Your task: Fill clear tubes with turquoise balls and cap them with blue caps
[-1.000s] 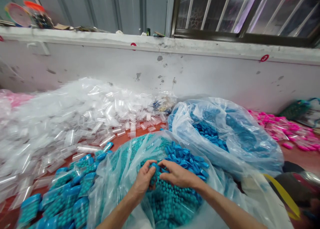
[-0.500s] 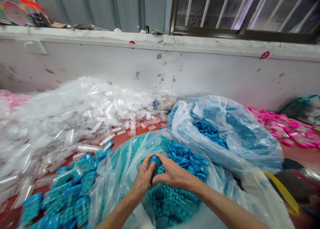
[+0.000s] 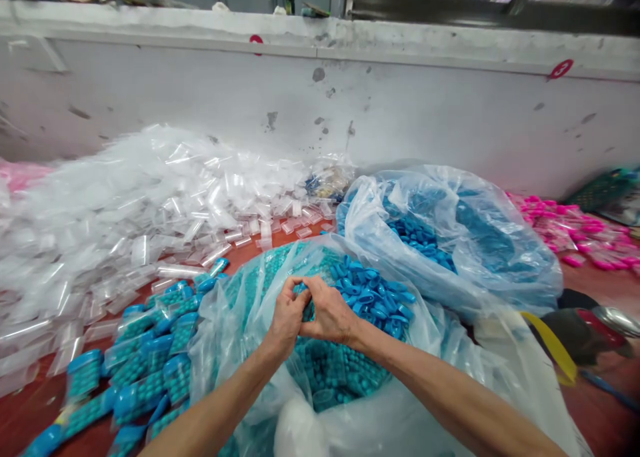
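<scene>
My left hand (image 3: 286,316) and my right hand (image 3: 329,312) meet over an open plastic bag (image 3: 260,304), fingers closed around a small blue-capped bottle (image 3: 299,288). Only a bit of its blue top shows; the fingers hide the rest. Beneath my hands, loose teal beads (image 3: 345,374) fill the bag, with a clear empty tube (image 3: 325,398) lying among them. A heap of blue caps (image 3: 375,297) rests on the beads just right of my right hand.
Several bead-filled bottles with blue caps (image 3: 145,357) lie at the left on the red table (image 3: 35,410). Behind them spreads a big pile of clear tubes (image 3: 150,197). Another bag (image 3: 480,244) holds blue caps. Pink pieces (image 3: 580,230) lie at the far right, along the wall (image 3: 225,97).
The view has tipped downward. My fingers have closed further over the bottle's top, so its cap and the teal beads in it are now mostly covered.
</scene>
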The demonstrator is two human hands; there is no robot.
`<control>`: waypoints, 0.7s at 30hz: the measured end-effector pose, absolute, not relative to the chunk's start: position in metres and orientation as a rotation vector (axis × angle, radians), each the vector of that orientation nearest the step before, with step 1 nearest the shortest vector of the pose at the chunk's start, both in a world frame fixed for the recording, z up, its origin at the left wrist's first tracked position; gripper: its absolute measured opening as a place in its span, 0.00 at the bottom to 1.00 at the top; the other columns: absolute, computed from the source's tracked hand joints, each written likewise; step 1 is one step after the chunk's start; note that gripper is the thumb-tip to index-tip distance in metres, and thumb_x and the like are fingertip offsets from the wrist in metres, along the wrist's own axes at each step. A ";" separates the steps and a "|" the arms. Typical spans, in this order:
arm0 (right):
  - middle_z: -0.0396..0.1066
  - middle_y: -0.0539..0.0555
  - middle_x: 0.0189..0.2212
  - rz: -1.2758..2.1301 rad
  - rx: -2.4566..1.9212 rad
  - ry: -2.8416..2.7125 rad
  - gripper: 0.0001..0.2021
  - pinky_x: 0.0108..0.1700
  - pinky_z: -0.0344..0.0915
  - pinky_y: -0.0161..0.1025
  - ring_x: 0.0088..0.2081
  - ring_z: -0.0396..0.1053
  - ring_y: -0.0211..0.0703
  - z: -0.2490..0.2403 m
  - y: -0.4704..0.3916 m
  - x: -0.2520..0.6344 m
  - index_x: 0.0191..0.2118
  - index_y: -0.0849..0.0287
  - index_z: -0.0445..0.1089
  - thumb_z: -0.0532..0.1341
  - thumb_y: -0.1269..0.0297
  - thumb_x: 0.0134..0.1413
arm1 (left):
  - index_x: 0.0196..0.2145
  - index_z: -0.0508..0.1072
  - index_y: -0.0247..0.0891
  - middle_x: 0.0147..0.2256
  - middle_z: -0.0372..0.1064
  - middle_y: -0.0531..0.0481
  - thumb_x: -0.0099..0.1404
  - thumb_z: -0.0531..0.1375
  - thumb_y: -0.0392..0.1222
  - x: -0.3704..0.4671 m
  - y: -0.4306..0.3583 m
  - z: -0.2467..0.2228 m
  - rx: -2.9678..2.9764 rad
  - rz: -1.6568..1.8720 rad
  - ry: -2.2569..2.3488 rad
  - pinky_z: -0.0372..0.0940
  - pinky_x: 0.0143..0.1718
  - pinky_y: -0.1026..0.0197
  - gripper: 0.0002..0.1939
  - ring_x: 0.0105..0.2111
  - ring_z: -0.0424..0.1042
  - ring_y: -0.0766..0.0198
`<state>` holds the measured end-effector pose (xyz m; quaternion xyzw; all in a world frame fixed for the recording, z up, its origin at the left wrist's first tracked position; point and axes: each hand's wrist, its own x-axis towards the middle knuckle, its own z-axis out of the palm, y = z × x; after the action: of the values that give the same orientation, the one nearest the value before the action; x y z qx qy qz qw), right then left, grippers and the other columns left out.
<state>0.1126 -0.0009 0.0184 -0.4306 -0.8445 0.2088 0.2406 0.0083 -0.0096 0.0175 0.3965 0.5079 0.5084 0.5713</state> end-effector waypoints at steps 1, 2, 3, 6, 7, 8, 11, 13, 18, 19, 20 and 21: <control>0.60 0.60 0.41 0.573 -1.204 -2.305 0.33 0.38 0.62 0.43 0.40 0.63 0.50 0.017 -0.003 0.111 0.52 0.64 0.52 0.61 0.57 0.40 | 0.32 0.63 0.38 0.16 0.54 0.62 0.50 0.60 0.49 0.008 -0.010 0.015 0.978 1.186 1.230 0.53 0.20 0.70 0.15 0.17 0.58 0.72; 0.60 0.60 0.41 0.581 -1.234 -2.303 0.33 0.38 0.62 0.43 0.40 0.63 0.50 0.016 -0.004 0.110 0.53 0.64 0.51 0.60 0.57 0.41 | 0.32 0.63 0.38 0.16 0.53 0.62 0.51 0.59 0.48 0.007 -0.010 0.013 1.035 1.175 1.264 0.53 0.19 0.70 0.14 0.17 0.57 0.73; 0.60 0.61 0.42 0.601 -1.253 -2.314 0.34 0.37 0.62 0.43 0.40 0.63 0.50 0.016 -0.006 0.109 0.54 0.65 0.49 0.60 0.56 0.42 | 0.33 0.64 0.38 0.16 0.53 0.62 0.52 0.58 0.48 0.005 -0.010 0.012 1.096 1.158 1.289 0.52 0.18 0.70 0.13 0.16 0.56 0.73; 0.57 0.63 0.48 0.721 -1.221 -2.404 0.41 0.38 0.62 0.43 0.42 0.64 0.51 0.022 -0.008 0.116 0.59 0.63 0.42 0.61 0.53 0.43 | 0.38 0.64 0.38 0.16 0.53 0.62 0.54 0.56 0.48 -0.017 -0.012 0.018 1.211 1.069 1.354 0.52 0.16 0.70 0.15 0.15 0.54 0.73; 0.58 0.63 0.49 0.751 -1.204 -2.436 0.41 0.39 0.61 0.43 0.43 0.64 0.52 0.024 -0.009 0.121 0.59 0.62 0.42 0.61 0.51 0.43 | 0.41 0.63 0.39 0.17 0.54 0.61 0.55 0.55 0.49 -0.031 -0.014 0.021 1.220 1.038 1.391 0.53 0.16 0.70 0.17 0.15 0.55 0.72; 0.59 0.63 0.49 0.762 -1.200 -2.469 0.40 0.40 0.60 0.43 0.44 0.63 0.53 0.025 -0.010 0.128 0.59 0.61 0.44 0.62 0.50 0.43 | 0.43 0.63 0.40 0.18 0.54 0.61 0.55 0.55 0.50 -0.048 -0.017 0.025 1.217 1.025 1.456 0.55 0.16 0.69 0.19 0.16 0.56 0.71; 0.67 0.59 0.40 0.671 -1.293 -2.599 0.28 0.41 0.57 0.44 0.42 0.65 0.53 0.020 -0.016 0.147 0.50 0.61 0.59 0.61 0.50 0.45 | 0.46 0.63 0.41 0.26 0.65 0.54 0.56 0.54 0.52 -0.111 -0.027 0.032 1.336 1.022 1.718 0.62 0.23 0.64 0.22 0.24 0.65 0.65; 0.69 0.58 0.33 0.567 -1.352 -2.704 0.21 0.38 0.57 0.43 0.38 0.66 0.52 0.011 -0.021 0.155 0.41 0.61 0.64 0.61 0.50 0.45 | 0.50 0.62 0.42 0.30 0.68 0.50 0.56 0.53 0.51 -0.147 -0.035 0.033 1.480 0.962 2.094 0.64 0.28 0.58 0.24 0.28 0.68 0.59; 0.69 0.54 0.29 0.419 -1.372 -2.793 0.08 0.36 0.53 0.39 0.35 0.65 0.47 -0.005 -0.031 0.152 0.32 0.59 0.64 0.58 0.60 0.49 | 0.50 0.62 0.40 0.45 0.67 0.44 0.60 0.50 0.45 -0.145 -0.048 0.026 1.859 1.056 2.399 0.63 0.40 0.51 0.20 0.40 0.68 0.51; 0.69 0.54 0.29 0.416 -1.370 -2.792 0.06 0.36 0.53 0.39 0.35 0.65 0.46 -0.005 -0.032 0.151 0.32 0.59 0.64 0.58 0.63 0.49 | 0.48 0.64 0.40 0.44 0.67 0.45 0.60 0.49 0.45 -0.130 -0.048 0.023 1.956 1.095 2.225 0.63 0.41 0.53 0.19 0.40 0.68 0.53; 0.69 0.54 0.29 0.426 -1.368 -2.787 0.05 0.36 0.53 0.39 0.35 0.65 0.46 -0.004 -0.032 0.150 0.32 0.59 0.64 0.58 0.64 0.49 | 0.46 0.66 0.40 0.42 0.68 0.45 0.60 0.50 0.45 -0.113 -0.047 0.021 2.051 1.082 2.033 0.62 0.42 0.53 0.17 0.41 0.68 0.54; 0.69 0.54 0.29 0.450 -1.367 -2.769 0.05 0.36 0.53 0.38 0.35 0.65 0.46 -0.002 -0.031 0.150 0.32 0.59 0.65 0.58 0.65 0.49 | 0.44 0.68 0.41 0.41 0.69 0.45 0.60 0.50 0.44 -0.095 -0.046 0.018 2.115 1.014 1.860 0.61 0.44 0.53 0.16 0.42 0.67 0.54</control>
<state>0.1500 -0.0310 -0.0018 -0.4380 -0.8872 0.1443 0.0107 -0.0952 -0.0460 0.0181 0.7046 0.6197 0.3379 0.0736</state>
